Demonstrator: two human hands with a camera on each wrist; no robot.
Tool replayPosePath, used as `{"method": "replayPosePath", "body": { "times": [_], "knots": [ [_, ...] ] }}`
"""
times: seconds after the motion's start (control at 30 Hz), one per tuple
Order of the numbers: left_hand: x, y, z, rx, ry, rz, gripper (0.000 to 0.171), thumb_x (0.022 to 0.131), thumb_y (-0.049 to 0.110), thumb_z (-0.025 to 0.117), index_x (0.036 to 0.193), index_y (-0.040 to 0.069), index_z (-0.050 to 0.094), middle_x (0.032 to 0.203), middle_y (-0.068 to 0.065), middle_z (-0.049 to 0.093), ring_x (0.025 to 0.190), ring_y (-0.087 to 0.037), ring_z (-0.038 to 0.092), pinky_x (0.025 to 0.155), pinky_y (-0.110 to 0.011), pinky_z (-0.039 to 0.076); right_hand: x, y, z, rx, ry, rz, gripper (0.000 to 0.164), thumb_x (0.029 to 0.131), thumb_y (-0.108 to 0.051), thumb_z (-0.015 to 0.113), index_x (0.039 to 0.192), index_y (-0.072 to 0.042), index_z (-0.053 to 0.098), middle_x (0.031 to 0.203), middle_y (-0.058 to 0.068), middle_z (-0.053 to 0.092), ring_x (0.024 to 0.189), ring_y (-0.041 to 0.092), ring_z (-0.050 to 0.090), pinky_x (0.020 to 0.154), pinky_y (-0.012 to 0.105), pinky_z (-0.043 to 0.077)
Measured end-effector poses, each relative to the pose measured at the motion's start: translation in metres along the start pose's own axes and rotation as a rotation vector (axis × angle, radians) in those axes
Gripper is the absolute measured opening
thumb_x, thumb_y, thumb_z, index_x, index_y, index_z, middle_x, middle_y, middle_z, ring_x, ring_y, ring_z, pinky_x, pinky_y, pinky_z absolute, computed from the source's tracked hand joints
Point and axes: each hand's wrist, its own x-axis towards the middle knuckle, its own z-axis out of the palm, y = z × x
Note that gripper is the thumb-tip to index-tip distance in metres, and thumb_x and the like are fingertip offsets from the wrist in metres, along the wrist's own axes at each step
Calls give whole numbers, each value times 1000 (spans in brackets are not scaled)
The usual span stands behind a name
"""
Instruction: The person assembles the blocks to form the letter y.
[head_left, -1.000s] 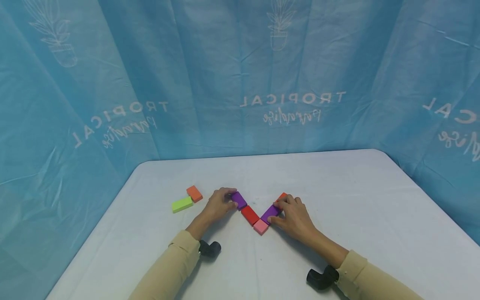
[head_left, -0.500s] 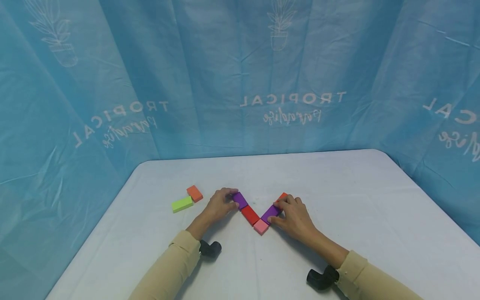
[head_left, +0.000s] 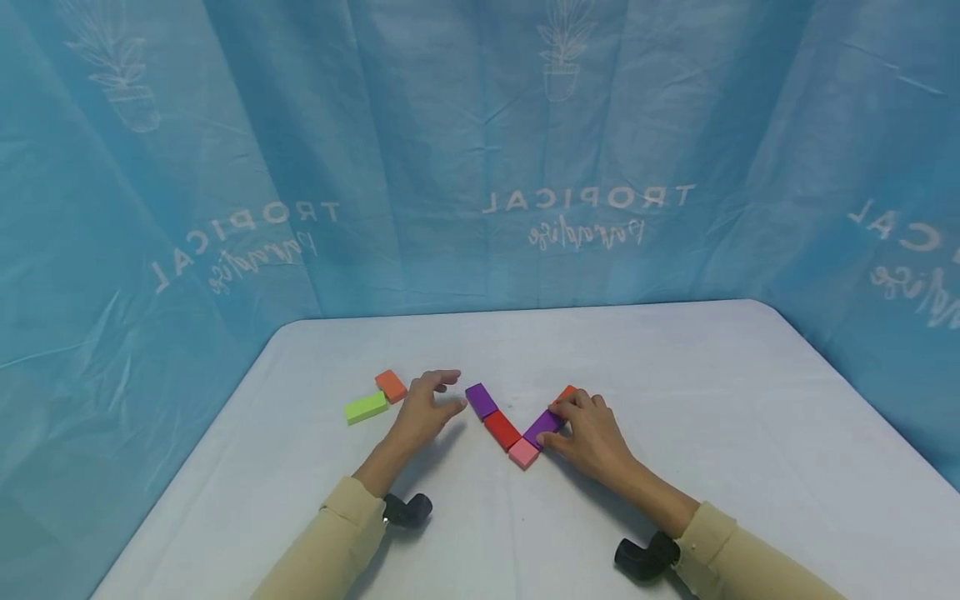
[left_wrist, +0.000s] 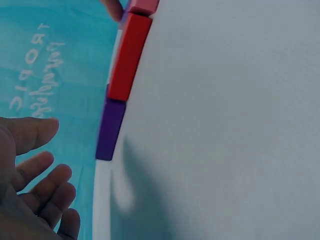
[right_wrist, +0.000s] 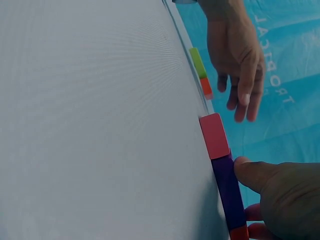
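While hanging across the back and along both sides, blue curtain [head_left: 420, 117]: printed in white with potted plants and mirrored "TROPICAL Paradise" lettering.
White-covered table [head_left: 675, 400]: spread beneath all the blocks, with rounded far corners.
Left sleeve [head_left: 330, 542]: beige, coming in from the bottom edge.
Lime-green block [head_left: 366, 408]: lying flat, leftmost of the blocks.
Orange block [head_left: 391, 386]: flat, just beyond and right of the lime-green one, near corners meeting or almost so; cannot tell which.
Left wrist fixture [head_left: 407, 511]: black, bent, fixed at the cuff.
Left hand [head_left: 422, 410]: raised over the table, holding nothing; thumb spread well away from loosely bent fingers.
Left purple block [head_left: 482, 401]: on the table, just right of the left thumb tip and apart from it in the left wrist view; far left end of a V of blocks.
Red block [head_left: 502, 431]: end to end with the left purple one, slanting down toward the near point of the V.
Pink block [head_left: 524, 453]: at that point, touching the red one.
Right purple block [head_left: 541, 427]: touching the pink one, slanting away up the right side.
Orange-red block [head_left: 567, 391]: beyond the right purple one, touching it; partly hidden.
Right hand [head_left: 589, 437]: pinching the right purple block, with thumb at the near end and fingers toward the far end; only slightly parted.
Right wrist fixture [head_left: 647, 557]: black, bent, beside the cuff.
Right sleeve [head_left: 750, 550]: beige, running off the bottom edge.
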Motion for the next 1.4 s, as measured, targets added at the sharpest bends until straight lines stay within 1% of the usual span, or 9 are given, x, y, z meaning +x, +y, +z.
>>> {"method": "replayPosePath", "body": {
  "times": [0.13, 0.37, 0.47, 0.67, 0.8, 0.9, 1.03, 1.13, 1.4],
  "knots": [
    [-6, -6, -13, -14, 37, -13, 48, 85, 20, 66, 131, 15, 52, 130, -6, 53, 122, -24, 46, 98, -47, 42, 0, 0, -1, 0, -2, 4, 48, 73, -33, 79, 112, -7, 69, 102, 8, 59, 94, 24, 49, 80, 40, 43],
    [-11, -23, -41, -12, 88, 8, 47, 85, 16, 64, 130, 7, 52, 129, -15, 53, 123, -32, 45, 100, -49, 41, 1, 1, 0, 3, -2, 11, 49, 72, -34, 79, 112, -7, 69, 101, 7, 59, 93, 23, 49, 78, 39, 42],
    [-13, -30, -53, 11, 111, -18, 48, 86, 18, 64, 131, 7, 52, 129, -15, 52, 122, -31, 42, 98, -48, 40, 1, 2, 0, 1, 0, 13, 50, 72, -34, 80, 113, -7, 69, 101, 7, 59, 92, 23, 48, 78, 38, 42],
    [-15, -45, -73, 48, 128, -115, 50, 88, 21, 61, 135, 9, 48, 133, -15, 48, 125, -32, 38, 95, -50, 42, 1, 2, 1, 0, 1, 15, 50, 72, -33, 80, 113, -7, 69, 102, 7, 59, 94, 23, 48, 78, 38, 43],
    [-17, -54, -83, 68, 135, -131, 51, 89, 20, 60, 136, 8, 46, 135, -17, 46, 127, -34, 37, 97, -53, 39, 2, 1, 2, 3, -8, 23, 50, 72, -33, 80, 113, -7, 68, 102, 8, 59, 95, 23, 49, 79, 38, 43],
    [-18, -61, -89, 89, 136, -135, 51, 89, 19, 59, 137, 7, 45, 136, -18, 46, 127, -34, 36, 99, -53, 38, 2, 1, 1, 2, -10, 21, 50, 72, -33, 80, 113, -7, 68, 101, 7, 59, 94, 22, 48, 79, 38, 43],
    [-17, -70, -93, 116, 127, -166, 52, 90, 21, 58, 138, 8, 44, 138, -18, 44, 129, -36, 35, 99, -54, 37, 2, 0, 1, 2, -13, 18, 50, 72, -33, 79, 113, -7, 68, 101, 7, 58, 93, 22, 48, 78, 38, 42],
    [-15, -75, -94, 134, 109, -187, 53, 90, 22, 59, 139, 8, 43, 139, -19, 42, 130, -37, 34, 100, -56, 37, 2, 0, 1, 4, -10, 21, 49, 72, -33, 80, 113, -8, 69, 101, 7, 59, 94, 22, 48, 79, 38, 42],
    [-10, -85, -96, 147, 75, -196, 55, 89, 22, 61, 138, 6, 44, 139, -21, 42, 130, -39, 33, 101, -57, 35, 1, -1, 2, 0, 4, 6, 49, 72, -33, 80, 112, -7, 69, 101, 7, 59, 94, 22, 49, 79, 38, 43]
  ]
}}
